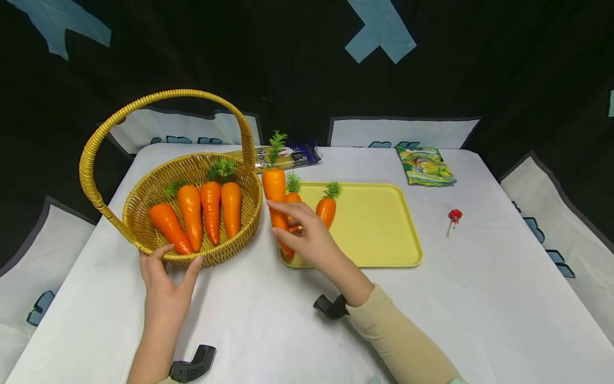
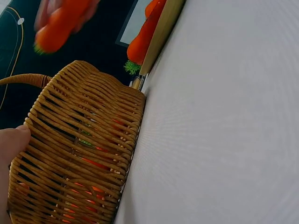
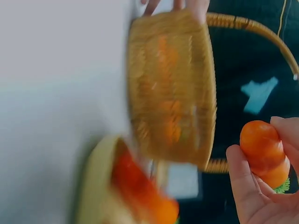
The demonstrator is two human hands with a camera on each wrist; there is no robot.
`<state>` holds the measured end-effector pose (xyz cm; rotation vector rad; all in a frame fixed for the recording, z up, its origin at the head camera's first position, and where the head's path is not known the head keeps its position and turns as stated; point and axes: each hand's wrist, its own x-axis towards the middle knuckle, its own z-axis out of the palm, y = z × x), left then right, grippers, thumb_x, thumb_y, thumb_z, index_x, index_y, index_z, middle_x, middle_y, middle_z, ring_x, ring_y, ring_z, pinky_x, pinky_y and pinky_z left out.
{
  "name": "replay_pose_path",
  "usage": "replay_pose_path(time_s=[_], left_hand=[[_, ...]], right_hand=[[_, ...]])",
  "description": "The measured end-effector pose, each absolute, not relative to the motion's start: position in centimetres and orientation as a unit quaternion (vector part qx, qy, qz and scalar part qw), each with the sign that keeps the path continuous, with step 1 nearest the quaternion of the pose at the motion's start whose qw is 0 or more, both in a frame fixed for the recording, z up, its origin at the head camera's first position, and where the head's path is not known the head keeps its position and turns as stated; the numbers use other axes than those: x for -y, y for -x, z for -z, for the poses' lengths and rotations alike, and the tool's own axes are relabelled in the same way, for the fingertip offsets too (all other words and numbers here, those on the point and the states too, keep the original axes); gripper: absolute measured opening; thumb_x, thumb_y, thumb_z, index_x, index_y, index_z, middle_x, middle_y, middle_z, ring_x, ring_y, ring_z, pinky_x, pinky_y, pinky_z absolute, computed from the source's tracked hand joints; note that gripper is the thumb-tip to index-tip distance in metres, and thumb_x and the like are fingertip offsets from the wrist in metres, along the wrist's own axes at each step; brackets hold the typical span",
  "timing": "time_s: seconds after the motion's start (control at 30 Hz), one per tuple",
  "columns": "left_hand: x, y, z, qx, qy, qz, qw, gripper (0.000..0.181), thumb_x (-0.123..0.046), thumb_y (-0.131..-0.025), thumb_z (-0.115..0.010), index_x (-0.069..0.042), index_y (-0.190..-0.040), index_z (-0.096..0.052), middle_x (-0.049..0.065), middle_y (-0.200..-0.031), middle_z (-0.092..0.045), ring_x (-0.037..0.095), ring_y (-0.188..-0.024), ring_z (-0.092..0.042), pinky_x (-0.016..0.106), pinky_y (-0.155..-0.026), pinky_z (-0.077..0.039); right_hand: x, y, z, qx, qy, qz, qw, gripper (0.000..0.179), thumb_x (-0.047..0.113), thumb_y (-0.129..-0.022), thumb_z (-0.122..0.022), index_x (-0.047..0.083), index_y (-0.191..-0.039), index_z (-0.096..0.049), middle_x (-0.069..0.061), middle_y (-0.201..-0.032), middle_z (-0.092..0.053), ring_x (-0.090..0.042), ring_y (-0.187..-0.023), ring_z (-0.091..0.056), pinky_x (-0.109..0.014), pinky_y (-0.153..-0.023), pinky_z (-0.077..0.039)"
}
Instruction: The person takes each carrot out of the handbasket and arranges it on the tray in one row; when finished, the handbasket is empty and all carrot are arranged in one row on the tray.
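Several orange carrots with green tops, among them one carrot [image 1: 190, 216], lie in a round wicker basket [image 1: 139, 213] with a tall handle. My left hand [image 1: 165, 288] grips the basket's near rim, thumb on the outside in the left wrist view. Between thumb and fingers, my right hand [image 1: 307, 232] holds another carrot [image 1: 274, 184], green top up, above the left edge of a yellow tray [image 1: 374, 224]. In the right wrist view this carrot [image 3: 262, 149] points its tip at the camera. Two carrots rest on the tray, one [image 1: 326, 209] plainly visible, the other [image 1: 292, 197] partly behind the held one.
Behind the basket and tray lies a long pack [image 1: 292, 156] with a dark blue end. A green packet [image 1: 426, 166] lies at the back right, with a red lollipop [image 1: 454, 216] nearer. The basket's handle [image 1: 182, 93] arches high over the left side.
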<state>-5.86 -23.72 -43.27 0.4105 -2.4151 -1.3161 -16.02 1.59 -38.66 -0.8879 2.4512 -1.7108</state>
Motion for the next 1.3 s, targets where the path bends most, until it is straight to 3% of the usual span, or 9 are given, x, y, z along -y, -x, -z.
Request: replay_pose_path(time_s=[0.23, 0.47, 0.63, 0.9, 1.0, 1.23, 1.3], left_hand=[[23.5, 5.8, 43.4, 0.854, -0.147, 0.465, 0.181, 0.061, -0.019, -0.091, -0.068, -0.004, -0.137, -0.03, 0.01, -0.158, 0.002, 0.037, -0.139, -0.02, 0.055, -0.109, -0.023], [23.6, 5.9, 43.2, 0.854, -0.144, 0.463, 0.188, 0.061, -0.017, -0.091, -0.068, -0.004, -0.136, -0.03, 0.013, -0.155, -0.004, 0.038, -0.138, -0.022, 0.056, -0.108, -0.024], [23.6, 5.9, 43.3, 0.854, -0.146, 0.464, 0.185, 0.061, -0.018, -0.091, -0.068, -0.005, -0.136, -0.03, 0.012, -0.156, 0.0, 0.038, -0.139, -0.021, 0.057, -0.108, -0.024], [23.7, 5.9, 43.2, 0.854, -0.154, 0.463, 0.181, 0.061, -0.02, -0.092, -0.067, -0.005, -0.138, -0.029, 0.01, -0.158, 0.003, 0.038, -0.139, -0.02, 0.056, -0.109, -0.023], [23.7, 5.9, 43.1, 0.853, -0.156, 0.465, 0.178, 0.062, -0.02, -0.091, -0.068, -0.006, -0.138, -0.029, 0.009, -0.158, 0.004, 0.038, -0.14, -0.02, 0.056, -0.109, -0.023], [23.6, 5.8, 43.1, 0.853, -0.155, 0.469, 0.168, 0.064, -0.023, -0.091, -0.068, -0.005, -0.138, -0.028, 0.009, -0.158, 0.006, 0.039, -0.14, -0.019, 0.058, -0.108, -0.023], [23.6, 5.8, 43.1, 0.854, -0.156, 0.468, 0.167, 0.064, -0.023, -0.091, -0.068, -0.006, -0.138, -0.028, 0.009, -0.158, 0.005, 0.038, -0.14, -0.019, 0.058, -0.108, -0.023]], right_hand=[[-7.5, 15.5, 40.8, -0.822, 0.217, 0.526, -0.007, 0.047, 0.011, -0.089, -0.07, 0.017, -0.135, -0.058, -0.006, -0.123, -0.058, -0.022, -0.103, -0.057, -0.04, -0.086, -0.051], [-11.2, 16.1, 41.1, -0.882, 0.112, 0.458, 0.01, 0.05, 0.014, -0.09, -0.07, 0.017, -0.137, -0.056, -0.012, -0.119, -0.057, -0.028, -0.094, -0.06, -0.038, -0.076, -0.052], [-11.8, 16.3, 41.9, -0.911, 0.082, 0.401, 0.044, 0.05, 0.016, -0.089, -0.07, 0.013, -0.136, -0.056, -0.016, -0.118, -0.057, -0.027, -0.09, -0.058, -0.035, -0.073, -0.052], [-10.5, 16.6, 42.1, -0.932, 0.093, 0.346, 0.046, 0.048, 0.02, -0.087, -0.072, 0.015, -0.133, -0.06, -0.014, -0.111, -0.058, -0.022, -0.08, -0.052, -0.032, -0.067, -0.045], [-9.9, 17.0, 41.9, -0.938, 0.102, 0.329, 0.047, 0.047, 0.019, -0.088, -0.071, 0.015, -0.133, -0.06, -0.015, -0.113, -0.058, -0.024, -0.081, -0.052, -0.035, -0.069, -0.046], [-8.9, 17.5, 41.8, -0.948, 0.116, 0.291, 0.05, 0.048, 0.017, -0.089, -0.07, 0.015, -0.135, -0.058, -0.016, -0.121, -0.057, -0.033, -0.107, -0.057, -0.046, -0.089, -0.047], [-8.7, 17.5, 41.8, -0.949, 0.114, 0.288, 0.053, 0.048, 0.017, -0.089, -0.07, 0.016, -0.135, -0.058, -0.016, -0.121, -0.056, -0.033, -0.106, -0.057, -0.045, -0.088, -0.047]])
